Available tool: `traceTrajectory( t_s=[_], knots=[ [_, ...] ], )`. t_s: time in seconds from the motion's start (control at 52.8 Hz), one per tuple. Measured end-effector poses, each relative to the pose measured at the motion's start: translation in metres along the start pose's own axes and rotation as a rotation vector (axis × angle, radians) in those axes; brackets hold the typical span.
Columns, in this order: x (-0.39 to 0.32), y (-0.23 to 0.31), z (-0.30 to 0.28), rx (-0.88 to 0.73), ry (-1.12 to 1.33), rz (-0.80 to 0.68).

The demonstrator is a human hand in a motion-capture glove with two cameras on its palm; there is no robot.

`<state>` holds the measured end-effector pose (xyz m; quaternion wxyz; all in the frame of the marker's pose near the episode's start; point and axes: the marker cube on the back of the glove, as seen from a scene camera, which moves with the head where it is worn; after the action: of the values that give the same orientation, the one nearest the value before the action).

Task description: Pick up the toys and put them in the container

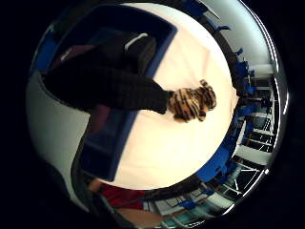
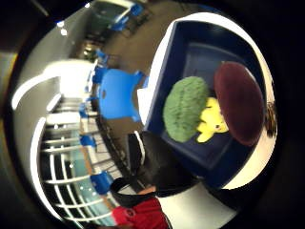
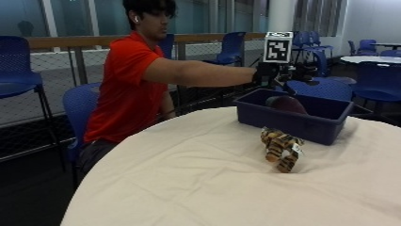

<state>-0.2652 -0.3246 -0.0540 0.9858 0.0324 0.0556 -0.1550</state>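
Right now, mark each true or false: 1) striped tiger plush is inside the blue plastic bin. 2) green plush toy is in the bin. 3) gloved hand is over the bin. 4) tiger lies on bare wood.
1) False. The striped tiger plush lies on the white tablecloth, beside the dark blue plastic bin.
2) True. The green plush toy sits in the bin with a yellow plush and a maroon round plush.
3) True. The gloved right hand is above the bin.
4) False. It lies on the tablecloth.
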Motion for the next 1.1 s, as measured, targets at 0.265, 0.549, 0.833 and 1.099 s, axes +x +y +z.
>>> traceTrajectory(
  t_s=[0.265,0.549,0.833,1.099],
  knots=[
    [0.107,0.011,0.010,0.047,-0.043,0.230],
    [0.195,0.016,0.064,-0.039,0.069,0.346],
    [0.225,-0.007,0.111,-0.155,0.029,0.304],
    [0.219,0.000,0.123,-0.397,0.124,0.272]
  ],
)
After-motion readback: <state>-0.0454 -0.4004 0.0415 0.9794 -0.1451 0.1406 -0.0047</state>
